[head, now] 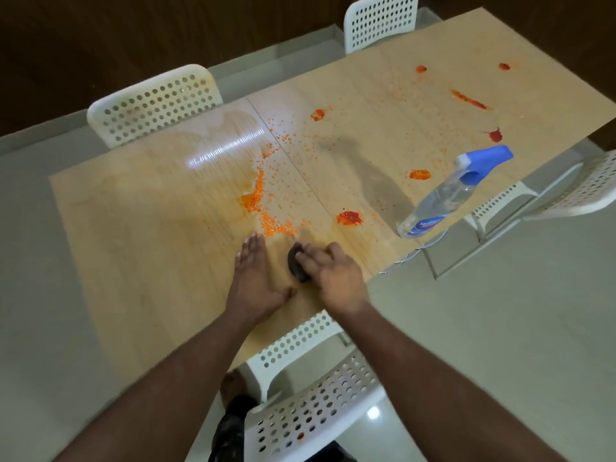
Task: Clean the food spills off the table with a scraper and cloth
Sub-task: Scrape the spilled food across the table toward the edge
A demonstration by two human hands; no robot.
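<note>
At the near edge of the desk (133, 228), your right hand (333, 278) is curled around a dark rounded scraper (296, 263), gripping it with the fingers over its top; the tool pokes out on the left side of that hand, down on the wood. Your left hand (256, 278) lies flat just beside it, fingers straight and together, palm pressed to the desk, thumb tip nearly reaching the scraper.

Right beyond both hands there's a trail of orange crumbs (266, 208), running up and away from your fingertips, with a thicker wet orange patch further up. A red sauce blob (349, 217) sits just past the right hand, a bit to the right. More red and orange smears are scattered across the far right part of the desk, well apart from you.

A clear spray bottle (446, 195) with a blue trigger head lies tipped near the right edge. White perforated chairs (156, 101) stand around the desk.
</note>
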